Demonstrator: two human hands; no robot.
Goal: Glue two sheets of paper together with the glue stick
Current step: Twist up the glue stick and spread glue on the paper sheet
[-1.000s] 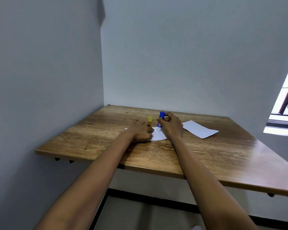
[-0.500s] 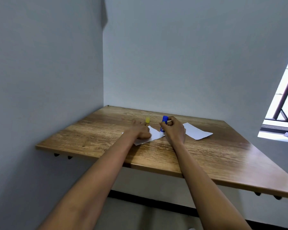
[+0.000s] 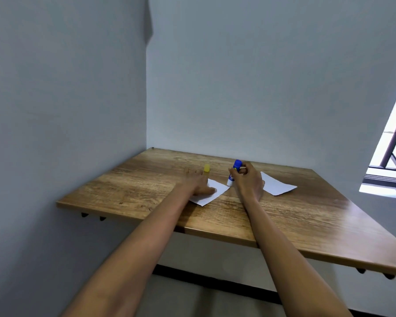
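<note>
Two white sheets lie on the wooden table (image 3: 284,225). My left hand (image 3: 198,183) rests flat on the nearer sheet (image 3: 213,193), fingers spread, pinning it down. My right hand (image 3: 248,179) grips a blue glue stick (image 3: 234,170), held tilted with its white tip down at the right corner of that sheet. The second sheet (image 3: 276,186) lies to the right, partly hidden behind my right hand. A small yellow cap (image 3: 206,167) stands on the table just beyond my left hand.
The table sits in a corner, with grey walls at the left and back. A window (image 3: 393,152) with a sill is at the right. The table's near edge runs across the middle of the view.
The glue stick has slid from the middle of the nearer sheet to its right corner, uncovering more of the paper. My left hand stays flat on the sheet. The view has shifted slightly.
</note>
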